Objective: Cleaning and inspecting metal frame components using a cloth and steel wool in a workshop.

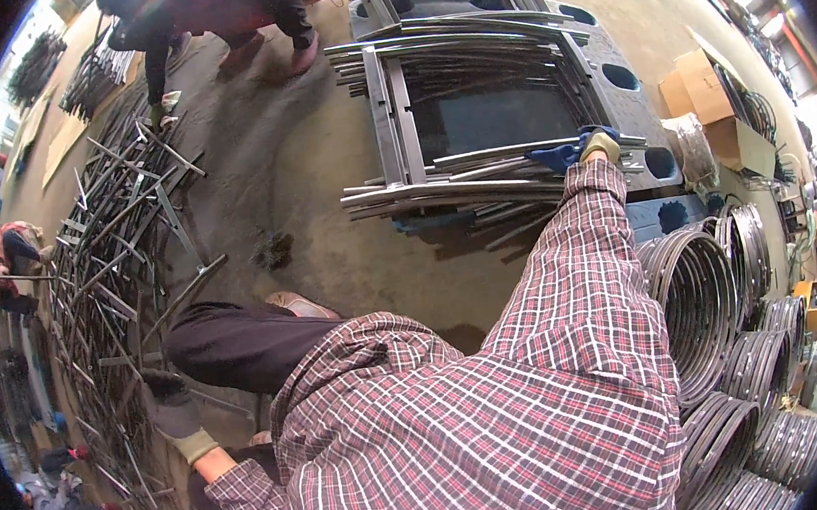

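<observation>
My right hand (586, 148), in a blue glove with a pale cuff, is closed around the end of a metal bar (487, 158) on the near side of a stack. More thin bars (442, 192) lie beside it, crossing the stacked frame pieces. My left hand (179, 417), in a grey glove with an olive cuff, is low at the near edge of a tangled heap of metal bars (112, 252). Its fingers are dark against the heap, and their grip cannot be made out.
Under the stack is a grey-blue plastic pallet (627, 105) with oval holes. Coiled metal hoops (693, 303) stand at the right, beyond them an opened cardboard box (705, 93). A co-worker (242, 17) bends over the heap's far end; other people (6, 261) work at the far left.
</observation>
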Available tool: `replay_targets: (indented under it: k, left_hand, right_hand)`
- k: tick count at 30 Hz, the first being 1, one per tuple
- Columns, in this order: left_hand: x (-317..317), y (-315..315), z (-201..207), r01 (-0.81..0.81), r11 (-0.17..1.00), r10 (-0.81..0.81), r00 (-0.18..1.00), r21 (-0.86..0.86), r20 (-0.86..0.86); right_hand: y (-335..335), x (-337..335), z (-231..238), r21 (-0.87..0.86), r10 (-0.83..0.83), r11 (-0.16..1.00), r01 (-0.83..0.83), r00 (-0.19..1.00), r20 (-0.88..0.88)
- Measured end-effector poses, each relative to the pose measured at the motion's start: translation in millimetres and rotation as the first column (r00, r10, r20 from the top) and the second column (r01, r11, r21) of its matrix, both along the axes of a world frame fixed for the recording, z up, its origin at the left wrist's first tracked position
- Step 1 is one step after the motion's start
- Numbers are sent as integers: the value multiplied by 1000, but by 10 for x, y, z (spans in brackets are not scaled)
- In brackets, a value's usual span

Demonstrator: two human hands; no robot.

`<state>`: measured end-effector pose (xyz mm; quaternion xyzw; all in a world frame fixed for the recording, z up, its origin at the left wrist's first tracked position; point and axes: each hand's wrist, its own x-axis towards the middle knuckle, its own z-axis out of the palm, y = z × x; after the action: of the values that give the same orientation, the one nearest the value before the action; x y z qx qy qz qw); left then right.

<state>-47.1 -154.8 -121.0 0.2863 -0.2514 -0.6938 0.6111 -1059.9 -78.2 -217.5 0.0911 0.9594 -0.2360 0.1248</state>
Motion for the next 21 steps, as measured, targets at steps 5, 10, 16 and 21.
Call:
replay_targets:
  k: [5,10,16,21]
  left_hand:
    - [680,379,-169,-242,969,242,970,43,-2]
    - [963,490,-226,-51,984,32,993,-172,-112]
    - [546,1071,16,-334,885,457,490,-325,742]
    - [-98,1487,267,-593,779,564,805,205,184]
  right_hand:
    - [-733,1086,646,-383,-238,924,13,803,-546]
    - [-1348,1663,663,-479,141,530,-700,630,-764]
    - [-2110,3978,1472,-745,664,-206,-635,469,-583]
    - [-2060,5943,2275,-951,953,-302,-67,-13,-302]
